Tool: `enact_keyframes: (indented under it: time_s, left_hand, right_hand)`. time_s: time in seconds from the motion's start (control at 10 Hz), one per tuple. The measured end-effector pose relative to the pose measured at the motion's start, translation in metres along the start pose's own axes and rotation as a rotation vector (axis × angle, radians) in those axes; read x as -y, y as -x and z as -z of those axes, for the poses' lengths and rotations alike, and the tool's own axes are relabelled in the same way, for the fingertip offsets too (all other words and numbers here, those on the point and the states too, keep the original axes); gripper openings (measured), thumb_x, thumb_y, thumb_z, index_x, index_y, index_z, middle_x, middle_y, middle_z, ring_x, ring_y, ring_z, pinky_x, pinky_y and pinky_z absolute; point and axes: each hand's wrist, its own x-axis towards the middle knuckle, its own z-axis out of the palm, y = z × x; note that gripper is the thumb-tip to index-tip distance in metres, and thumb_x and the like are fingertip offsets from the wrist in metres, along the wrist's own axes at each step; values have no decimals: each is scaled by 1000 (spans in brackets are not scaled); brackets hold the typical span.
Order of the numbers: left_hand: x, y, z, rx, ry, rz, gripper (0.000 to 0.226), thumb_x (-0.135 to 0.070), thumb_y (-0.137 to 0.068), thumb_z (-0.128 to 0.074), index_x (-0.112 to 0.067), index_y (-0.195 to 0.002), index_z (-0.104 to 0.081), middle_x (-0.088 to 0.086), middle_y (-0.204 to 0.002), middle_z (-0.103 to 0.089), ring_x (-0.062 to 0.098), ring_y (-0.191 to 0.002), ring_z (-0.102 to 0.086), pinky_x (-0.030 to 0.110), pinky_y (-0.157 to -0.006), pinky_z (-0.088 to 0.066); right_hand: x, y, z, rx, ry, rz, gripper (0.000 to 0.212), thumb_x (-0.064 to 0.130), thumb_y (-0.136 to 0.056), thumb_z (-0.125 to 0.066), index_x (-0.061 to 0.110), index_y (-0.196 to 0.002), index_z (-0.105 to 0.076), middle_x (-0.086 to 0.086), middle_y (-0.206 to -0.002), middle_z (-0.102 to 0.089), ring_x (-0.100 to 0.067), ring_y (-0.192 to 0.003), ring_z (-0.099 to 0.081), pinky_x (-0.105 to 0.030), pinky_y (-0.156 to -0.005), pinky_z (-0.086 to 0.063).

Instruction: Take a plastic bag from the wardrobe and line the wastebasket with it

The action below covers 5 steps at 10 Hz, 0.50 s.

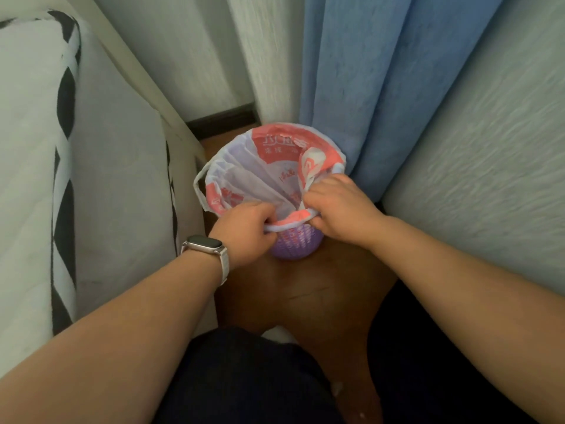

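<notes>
Between bed (116, 148) and blue curtain (351, 71), the wastebasket (295, 246) stands on the floor (321, 289) with the plastic bag (260, 175) inside, its mouth spread round the rim. Left hand (247, 228) and right hand (342, 209) each pinch the near edge, seemingly to fold it over and anchor the lining.

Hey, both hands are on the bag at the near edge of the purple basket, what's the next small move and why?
Probably pull the flap pinched by the right hand outward and down over the wastebasket rim. The plastic bag already wraps the far and left rim, but that flap folds inward; the left hand holds the near edge.
</notes>
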Motion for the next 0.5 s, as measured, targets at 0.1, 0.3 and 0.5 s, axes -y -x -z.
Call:
enact_keyframes:
  time_s: [0.1,0.3,0.5]
  left_hand:
    - [0,2,-2,89,29,14,12,-32,-81,-68,-31,-79,-57,-5,-82,-61,20,-81,-59,34,-69,-47]
    - [-3,2,-10,313,53,88,29,-41,-81,-75,-26,-104,-66,-6,-97,-65,14,-87,-58,30,-76,-47]
    - [-21,-8,-5,255,180,99,40,-47,-85,-68,-24,-117,-61,-6,-107,-63,15,-96,-59,30,-82,-47]
  right_hand:
    - [-2,0,3,108,11,17,14,30,-71,-66,21,-74,-56,-1,-74,-59,-29,-75,-55,-37,-72,-36]
    - [1,8,8,355,-95,-38,36,63,-71,-58,36,-94,-54,14,-91,-55,-14,-88,-51,-37,-81,-37]
    - [5,6,25,251,-251,-147,55,71,-77,-42,32,-110,-62,11,-101,-60,-15,-97,-56,-41,-87,-48]
